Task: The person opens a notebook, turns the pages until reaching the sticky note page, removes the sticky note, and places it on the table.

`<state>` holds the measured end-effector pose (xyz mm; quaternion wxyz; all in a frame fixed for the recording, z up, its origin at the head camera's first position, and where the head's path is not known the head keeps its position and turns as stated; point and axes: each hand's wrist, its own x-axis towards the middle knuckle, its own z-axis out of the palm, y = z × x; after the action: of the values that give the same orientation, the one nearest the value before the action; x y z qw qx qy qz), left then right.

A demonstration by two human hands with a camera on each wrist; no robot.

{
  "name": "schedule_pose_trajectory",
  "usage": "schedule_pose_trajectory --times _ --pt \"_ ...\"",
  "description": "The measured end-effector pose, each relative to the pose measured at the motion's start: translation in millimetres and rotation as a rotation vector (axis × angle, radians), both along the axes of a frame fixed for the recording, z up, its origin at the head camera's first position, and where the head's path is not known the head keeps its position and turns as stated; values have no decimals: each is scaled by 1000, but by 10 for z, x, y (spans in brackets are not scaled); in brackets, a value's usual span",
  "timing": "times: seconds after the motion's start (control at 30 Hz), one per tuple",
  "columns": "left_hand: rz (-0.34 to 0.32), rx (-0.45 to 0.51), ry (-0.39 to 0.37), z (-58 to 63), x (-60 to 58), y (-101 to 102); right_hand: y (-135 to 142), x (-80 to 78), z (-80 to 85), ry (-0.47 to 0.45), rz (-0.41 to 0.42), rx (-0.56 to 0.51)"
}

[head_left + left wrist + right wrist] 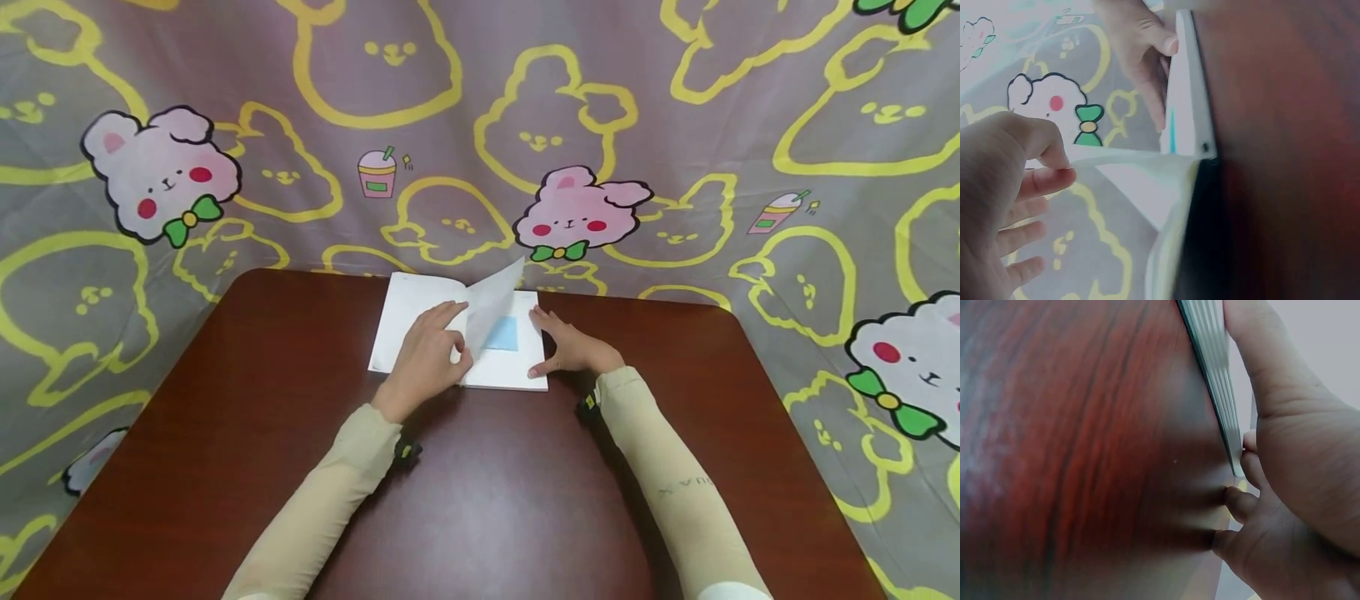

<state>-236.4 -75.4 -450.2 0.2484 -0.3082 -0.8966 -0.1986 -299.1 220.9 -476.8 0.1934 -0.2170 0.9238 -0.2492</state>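
Observation:
An open book [412,304] with white pages lies near the far edge of the table. My left hand [427,354] pinches one page [492,302] between thumb and forefinger, and that page stands raised over the right half. A light blue square of paper [504,335] lies on the right-hand page, partly covered by the lifted one. At the book's right edge rests my right hand [573,346], thumb and fingers spread. In the left wrist view the pinched page [1138,157] is seen edge-on; the right wrist view shows the thick page block [1213,369] beside my thumb.
The dark red-brown wooden table [487,500] extends around the book. Behind it and at both sides hangs a grey curtain [442,75] with yellow outlines and cartoon rabbits, close to the table's far edge.

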Motion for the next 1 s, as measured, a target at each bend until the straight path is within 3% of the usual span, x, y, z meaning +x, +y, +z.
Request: schedule_pose_trajectory --times 0.4,0.63,1.0 --pt "45 -75 153 294 -59 -70 15 26 -68 -22 5 -10" --pt "90 -69 155 380 -34 -90 20 42 -45 -18 22 -36" --pt "88 -34 183 438 -35 -172 2 28 1 -2 19 -24"
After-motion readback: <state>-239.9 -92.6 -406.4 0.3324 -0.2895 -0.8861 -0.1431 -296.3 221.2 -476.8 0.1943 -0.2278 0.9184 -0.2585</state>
